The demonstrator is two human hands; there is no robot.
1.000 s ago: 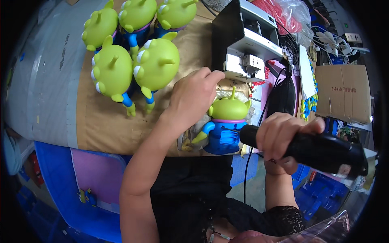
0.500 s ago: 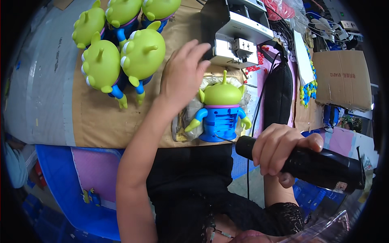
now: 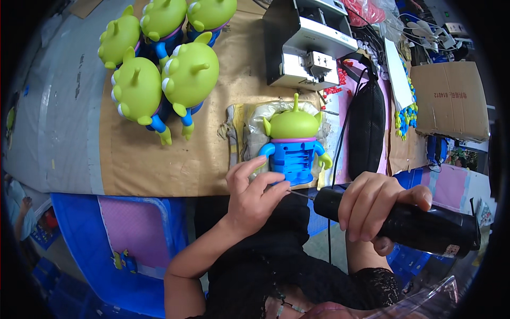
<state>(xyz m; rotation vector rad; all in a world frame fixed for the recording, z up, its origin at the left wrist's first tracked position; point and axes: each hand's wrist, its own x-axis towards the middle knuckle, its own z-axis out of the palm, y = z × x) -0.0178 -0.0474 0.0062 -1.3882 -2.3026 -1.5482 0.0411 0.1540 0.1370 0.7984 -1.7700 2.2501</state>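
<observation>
A green and blue three-eyed alien toy figure (image 3: 293, 125) lies in a plastic-covered padded holder at the table's front edge. Its blue body shows a ribbed, open battery compartment. My right hand (image 3: 372, 207) is wrapped around a black electric screwdriver (image 3: 425, 227), whose thin bit points left toward the toy's lower edge. At the tip of that bit, my left hand (image 3: 254, 198) has its thumb and forefinger pinched together. Whatever lies between those fingertips is too small to make out. The left hand's other fingers rest by the toy's arm on the left.
Several matching alien figures (image 3: 137, 87) stand at the back left. A black and silver machine (image 3: 308, 48) sits behind the holder, with small red parts beside it. A black pouch (image 3: 366, 127) and a cardboard box (image 3: 451, 98) are to the right. Below left is a blue bin (image 3: 90, 239).
My left hand has come down from beside the machine to the screwdriver's tip, its fingers now pinched. The screwdriver in my right hand has shifted slightly right and down.
</observation>
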